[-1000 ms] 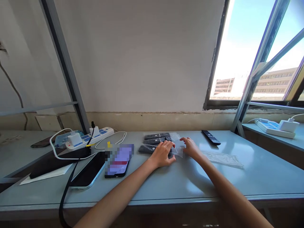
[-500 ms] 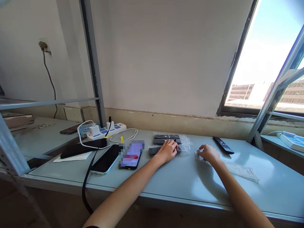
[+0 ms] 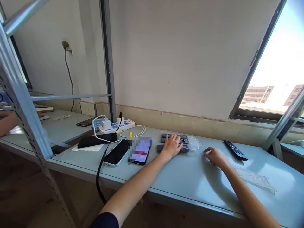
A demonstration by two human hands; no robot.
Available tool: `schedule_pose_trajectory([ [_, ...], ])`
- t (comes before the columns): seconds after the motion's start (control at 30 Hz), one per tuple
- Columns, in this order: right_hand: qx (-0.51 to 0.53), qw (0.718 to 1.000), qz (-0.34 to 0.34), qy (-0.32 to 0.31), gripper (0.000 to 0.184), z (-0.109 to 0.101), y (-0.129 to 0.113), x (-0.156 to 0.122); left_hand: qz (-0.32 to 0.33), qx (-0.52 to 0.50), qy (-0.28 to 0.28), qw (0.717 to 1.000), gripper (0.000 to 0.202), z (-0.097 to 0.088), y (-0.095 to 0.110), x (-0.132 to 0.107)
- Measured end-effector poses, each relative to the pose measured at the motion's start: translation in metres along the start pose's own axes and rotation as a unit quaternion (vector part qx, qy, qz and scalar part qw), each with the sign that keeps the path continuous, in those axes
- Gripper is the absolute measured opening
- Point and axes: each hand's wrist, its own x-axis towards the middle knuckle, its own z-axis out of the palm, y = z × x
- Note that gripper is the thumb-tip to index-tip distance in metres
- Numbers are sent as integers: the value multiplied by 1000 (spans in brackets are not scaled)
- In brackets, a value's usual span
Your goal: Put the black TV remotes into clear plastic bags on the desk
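Observation:
My left hand (image 3: 172,145) rests with its fingers spread over several dark, long items in clear plastic bags (image 3: 194,143), side by side on the table; they look like remote controls, and the hand partly covers them. To the right, my right hand (image 3: 215,156) pinches the end of a flat, clear plastic bag (image 3: 257,179), which trails under the wrist along the tabletop. Beyond that hand lies a black remote control (image 3: 235,150) with no bag on it.
Left of the bagged items lie two phones (image 3: 118,152) (image 3: 141,152), a black pouch (image 3: 95,140) on white paper, and a power strip (image 3: 127,124) with chargers and cables. Metal posts (image 3: 108,60) frame the table (image 3: 185,186). Another person's arm (image 3: 9,123) shows far left.
The view has swung left, so things sit farther right in the picture. The fingers of my left hand have spread on the bagged items. My right hand stays at the clear bag.

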Motion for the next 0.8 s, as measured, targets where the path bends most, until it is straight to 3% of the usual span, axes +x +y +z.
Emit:
schedule_pose_trajectory([
  [0.13,-2,1000,4,-10,25,0,-1,0,-201,55,69,976,50,-19,-18,-1],
  [0.27,-3,1000,7,-5,25,0,-1,0,-369,61,51,926,56,-35,-42,-6],
  [0.33,0,1000,7,-4,24,0,-1,0,-419,43,41,906,58,-40,-53,-7],
  [0.5,0,1000,10,-4,24,-1,-3,-1,-463,37,13,885,57,-44,-67,-8],
  [0.67,-2,1000,18,-2,25,-2,-4,-3,-511,25,-28,859,60,-46,-67,-7],
  [0.8,-5,1000,28,-2,27,-2,-7,-4,-492,58,-15,869,61,-49,-58,-8],
])
